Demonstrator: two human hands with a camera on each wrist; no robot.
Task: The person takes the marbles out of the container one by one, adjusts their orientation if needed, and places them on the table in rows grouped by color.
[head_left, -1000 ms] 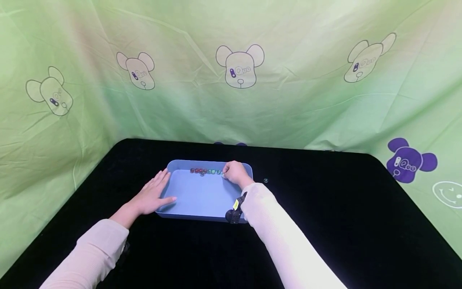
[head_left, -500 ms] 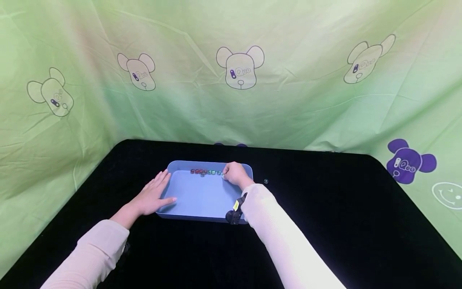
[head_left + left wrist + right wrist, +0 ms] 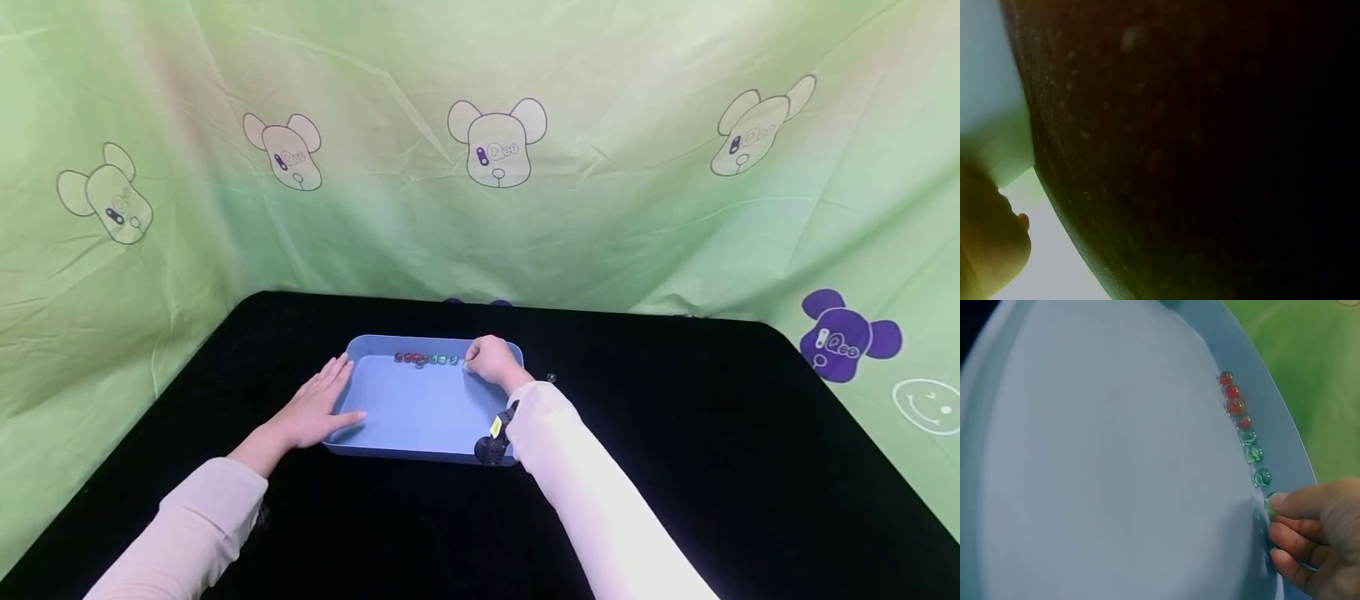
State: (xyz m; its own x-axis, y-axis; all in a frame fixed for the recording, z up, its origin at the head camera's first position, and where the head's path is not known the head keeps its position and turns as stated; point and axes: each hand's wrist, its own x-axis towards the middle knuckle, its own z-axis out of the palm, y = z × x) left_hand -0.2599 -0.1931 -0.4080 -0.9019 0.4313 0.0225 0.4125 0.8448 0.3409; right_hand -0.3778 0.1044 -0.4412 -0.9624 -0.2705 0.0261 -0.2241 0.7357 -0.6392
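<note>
Marbles [image 3: 1232, 391]: lining our tray [image 3: 1104, 456].
Right hand [image 3: 491, 360]: fingers pinching green marble [image 3: 1269, 505]; we should release it gently.
Left hand [image 3: 313, 410]: fingers straight, thumb spread.

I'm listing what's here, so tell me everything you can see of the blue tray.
The blue tray is shallow and rectangular, with rounded corners and a smooth, flat bottom, apparently plastic. It lies open side up on the black tabletop. Red marbles and green marbles sit in a row along its far wall. The left hand appears to rest on its left wall; the right hand pinches a marble inside; whether it touches the tray is unclear.
</note>
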